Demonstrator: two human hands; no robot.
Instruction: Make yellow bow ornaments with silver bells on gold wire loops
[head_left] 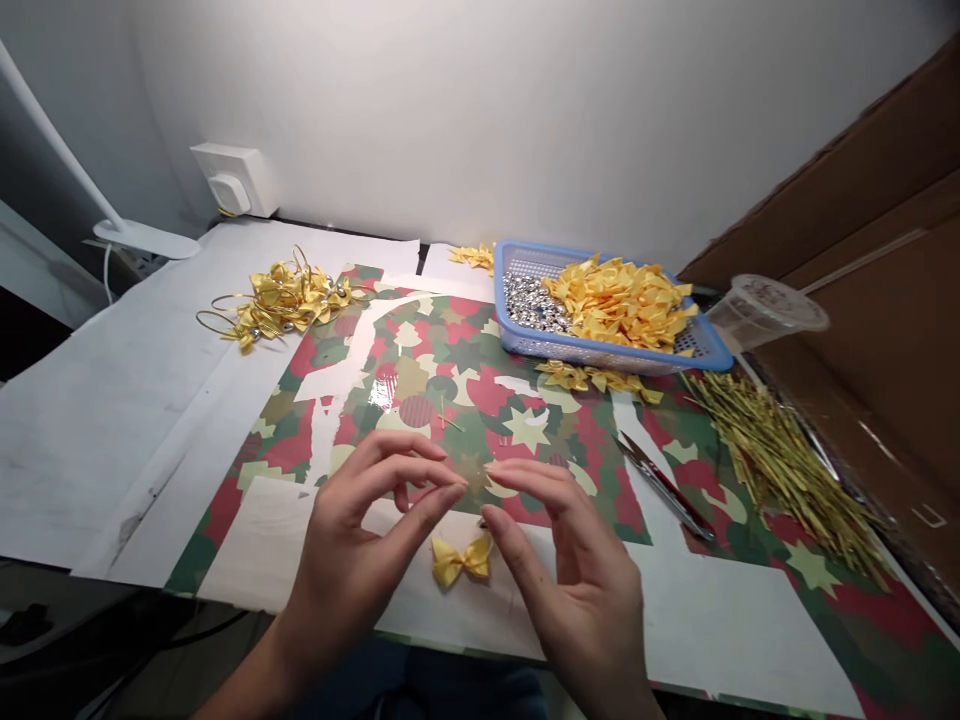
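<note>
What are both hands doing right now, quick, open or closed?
Left hand: pinched closed; can't tell if anything tiny is inside.
Right hand: open, nothing visible in its grip.

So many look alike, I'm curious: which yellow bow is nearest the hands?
The lone yellow bow on white paper, between the left hand and right hand; the other bows lie grouped farther back.

The bare left hand (349,530) curves inward, its thumb (422,522) and forefinger (405,474) meeting at the tips, the other fingers bent behind; the left forearm (251,668) slants up from below. Facing it, the right hand (589,570) is cupped, thumb and forefinger tips apart, a narrow gap between the two hands
</note>
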